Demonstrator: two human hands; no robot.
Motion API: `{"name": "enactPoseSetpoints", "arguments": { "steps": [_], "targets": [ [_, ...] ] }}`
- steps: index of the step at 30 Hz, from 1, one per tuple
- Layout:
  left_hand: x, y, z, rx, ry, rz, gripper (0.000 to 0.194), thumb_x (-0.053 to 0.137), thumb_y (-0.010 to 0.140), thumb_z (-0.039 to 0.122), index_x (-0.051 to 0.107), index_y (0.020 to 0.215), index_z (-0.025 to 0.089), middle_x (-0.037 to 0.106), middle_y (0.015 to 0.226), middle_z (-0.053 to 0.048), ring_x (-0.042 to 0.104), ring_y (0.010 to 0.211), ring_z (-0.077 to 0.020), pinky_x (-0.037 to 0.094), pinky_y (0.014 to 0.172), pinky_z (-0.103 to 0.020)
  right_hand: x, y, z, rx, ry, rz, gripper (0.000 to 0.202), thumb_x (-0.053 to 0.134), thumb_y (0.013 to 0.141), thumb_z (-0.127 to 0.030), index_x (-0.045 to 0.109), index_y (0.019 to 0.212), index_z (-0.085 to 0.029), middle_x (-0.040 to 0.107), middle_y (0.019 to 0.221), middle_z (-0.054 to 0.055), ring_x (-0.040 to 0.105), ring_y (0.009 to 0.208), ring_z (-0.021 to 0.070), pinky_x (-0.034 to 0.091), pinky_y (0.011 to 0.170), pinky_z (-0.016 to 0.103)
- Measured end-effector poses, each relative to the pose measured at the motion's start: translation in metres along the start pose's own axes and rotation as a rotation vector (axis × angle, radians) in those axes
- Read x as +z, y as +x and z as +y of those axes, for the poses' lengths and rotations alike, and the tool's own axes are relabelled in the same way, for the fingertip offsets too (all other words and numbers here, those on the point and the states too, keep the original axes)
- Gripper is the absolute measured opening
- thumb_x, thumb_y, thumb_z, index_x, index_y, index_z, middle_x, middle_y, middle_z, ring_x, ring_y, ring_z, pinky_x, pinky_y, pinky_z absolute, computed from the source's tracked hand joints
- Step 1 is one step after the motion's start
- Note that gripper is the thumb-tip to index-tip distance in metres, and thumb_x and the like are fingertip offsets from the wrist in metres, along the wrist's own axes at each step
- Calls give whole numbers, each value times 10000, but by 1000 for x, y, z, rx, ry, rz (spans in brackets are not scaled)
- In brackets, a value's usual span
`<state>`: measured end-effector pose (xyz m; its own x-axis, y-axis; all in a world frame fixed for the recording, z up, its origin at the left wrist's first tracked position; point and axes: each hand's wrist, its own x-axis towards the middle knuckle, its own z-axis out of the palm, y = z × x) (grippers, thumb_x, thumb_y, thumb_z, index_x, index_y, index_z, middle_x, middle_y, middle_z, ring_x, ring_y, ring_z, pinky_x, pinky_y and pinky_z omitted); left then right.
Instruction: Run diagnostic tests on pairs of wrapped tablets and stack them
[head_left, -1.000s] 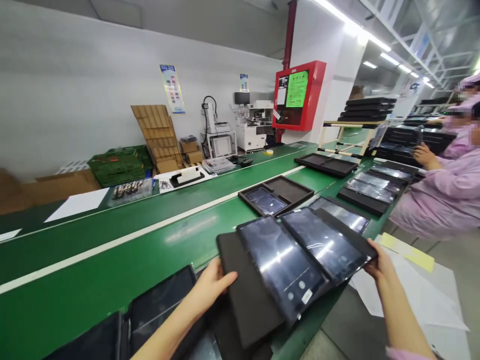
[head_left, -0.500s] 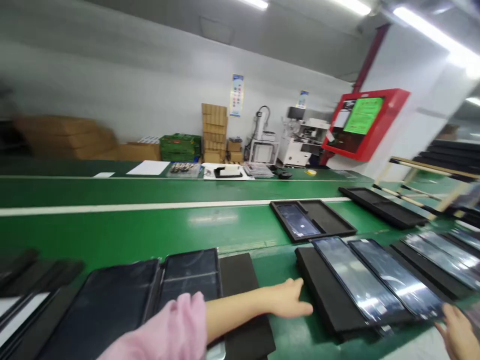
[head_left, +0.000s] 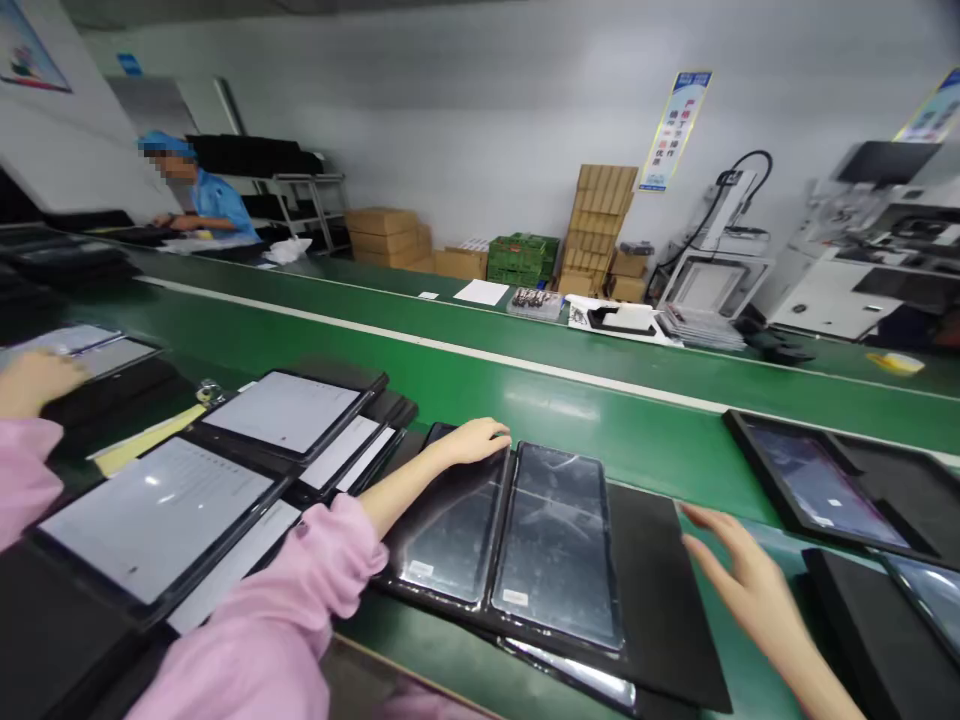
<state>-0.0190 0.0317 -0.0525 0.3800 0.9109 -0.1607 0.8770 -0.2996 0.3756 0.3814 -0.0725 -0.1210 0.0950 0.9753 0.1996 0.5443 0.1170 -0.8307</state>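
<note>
Both hands have moved away from the black slab [head_left: 847, 630] at the lower right of the frame to another loaded board [head_left: 652, 575] at lower centre. On this board, a left tablet [head_left: 450, 540] and a right tablet [head_left: 559, 545] lie flat, side by side, a bare black strip to their right. The right hand [head_left: 739, 570] is just beside the bare edge, thumb and fingers spread, pinching nothing — I cannot tell whether the thumb touches. The left hand [head_left: 474, 442] reaches over the left tablet's far end, fingers close together; its contact is unclear. The step in hand looks like getting hold of the loaded board; the next move seems to call for an even, level grip, since the tablets could slide. Farther off, at right, a black tray [head_left: 776, 505] on the green surface [head_left: 457, 385] holds one tablet; at the left edge is a co-worker's hand [head_left: 37, 378]. Far away, upper left, a person in blue [head_left: 221, 205] works.
</note>
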Motion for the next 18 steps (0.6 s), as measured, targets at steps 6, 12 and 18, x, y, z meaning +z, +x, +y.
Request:
{"name": "enactPoseSetpoints", "arguments": {
  "steps": [6,12,18],
  "targets": [
    [24,21,-8,-109,109,-62,422,594,1033,506,675,1283,176,689,1340,-116,629,1270,-289,411,1154,-565,114,44,-25,72,-341,-34,463,586,813,-506,725,1189,-274,661,1230,133,539,1190,410,413,1031,665],
    [26,18,-6,-135,162,-25,431,579,1001,416,627,1373,204,658,1401,-128,571,1350,-319,387,1150,-548,121,31,-4,61,-391,97,405,625,837,-488,750,1161,-279,569,1302,135,514,1201,384,449,973,550],
    [15,20,-5,-125,117,43,511,604,913,310,600,1421,259,733,1302,-117,648,1270,-349,469,1061,-531,124,42,-14,47,-363,66,341,708,822,-414,741,1145,-310,580,1287,109,511,1229,369,448,966,498]
  ]
}}
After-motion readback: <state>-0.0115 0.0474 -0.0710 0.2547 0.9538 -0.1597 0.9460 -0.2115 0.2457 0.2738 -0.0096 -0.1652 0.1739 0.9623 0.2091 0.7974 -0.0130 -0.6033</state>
